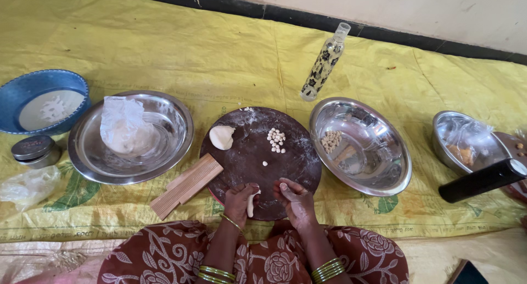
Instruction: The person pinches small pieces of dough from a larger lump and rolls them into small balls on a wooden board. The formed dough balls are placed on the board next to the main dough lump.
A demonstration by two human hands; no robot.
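My left hand [239, 201] rests on the near edge of a round dark wooden board [248, 158] and grips a short white dough roll [251, 203]. My right hand [295, 199] lies beside it on the board, fingers curled and floury, with no visible thing in it. On the board lie a lump of white dough [221, 136], a cluster of small dough balls [276, 139] and one stray ball [265, 164]. A ridged wooden paddle [186, 185] leans on the board's left edge.
A steel bowl [173, 147] at left holds dough in plastic. A steel bowl [379, 169] at right contains small dough pieces. A patterned bottle [324, 64] stands behind. A blue dish [22, 89], a small tin [34, 150], another steel bowl [447, 147] and a black-handled pan [483, 180] lie on the yellow sheet.
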